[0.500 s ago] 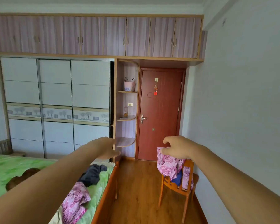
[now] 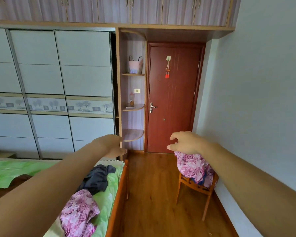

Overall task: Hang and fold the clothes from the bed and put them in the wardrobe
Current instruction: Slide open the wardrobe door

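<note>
Both my arms reach forward at chest height and neither hand holds anything. My left hand (image 2: pixel 110 146) hangs above the foot of the bed (image 2: pixel 3 170), fingers loosely curled. My right hand (image 2: pixel 184 141) floats above a wooden chair (image 2: pixel 195 187), fingers bent and apart. A pink floral garment (image 2: pixel 79 211) and a dark garment (image 2: pixel 97 178) lie crumpled on the green bedcover. More pink floral cloth (image 2: pixel 191 166) drapes over the chair back. A brown garment (image 2: pixel 15 181) shows at the left, partly hidden by my left arm. The wardrobe (image 2: pixel 58 82) stands behind with its sliding doors drawn across.
A red-brown door (image 2: pixel 173 100) is closed straight ahead. Corner shelves (image 2: pixel 132 106) beside it hold a pink bag and a bottle. Wooden floor (image 2: pixel 152 194) runs between the bed frame and the chair. A plain wall rises on the right.
The view has moved closer to the door and tilted down a little. Both hands stay raised and empty; the right fingers have spread slightly.
</note>
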